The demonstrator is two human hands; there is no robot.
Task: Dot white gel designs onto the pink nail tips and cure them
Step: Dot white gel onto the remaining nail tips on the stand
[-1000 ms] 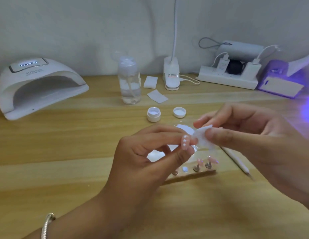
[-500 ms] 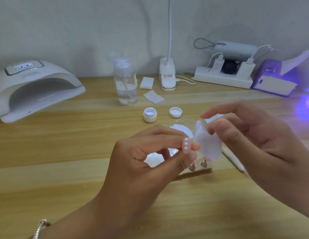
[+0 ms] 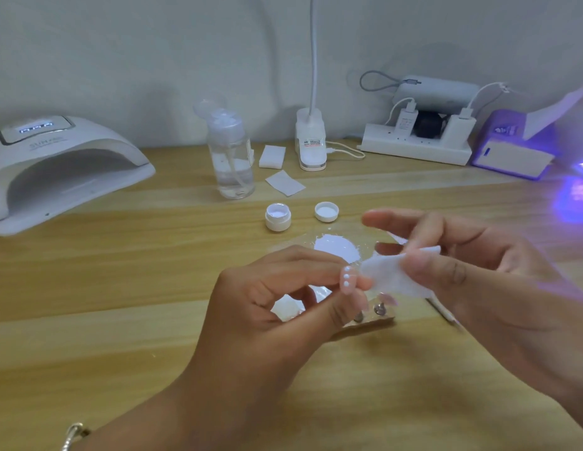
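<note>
My left hand (image 3: 277, 307) pinches the pink nail tip (image 3: 347, 281) up at mid-view, dots facing me, so my right hand (image 3: 472, 275), gripping the wipe (image 3: 391, 276) at 3 o'clock, can prob. clean it.

1. Pale wood-grain desk (image 3: 88, 320), smooth, low sheen.
2. Glossy pink nail tip (image 3: 347, 281) with shiny white dots.
3. Soft, matt, fibrous white wipe (image 3: 391, 275).
4. Glossy white plastic nail lamp (image 3: 56, 164).
5. Clear plastic bottle (image 3: 233, 164).
</note>
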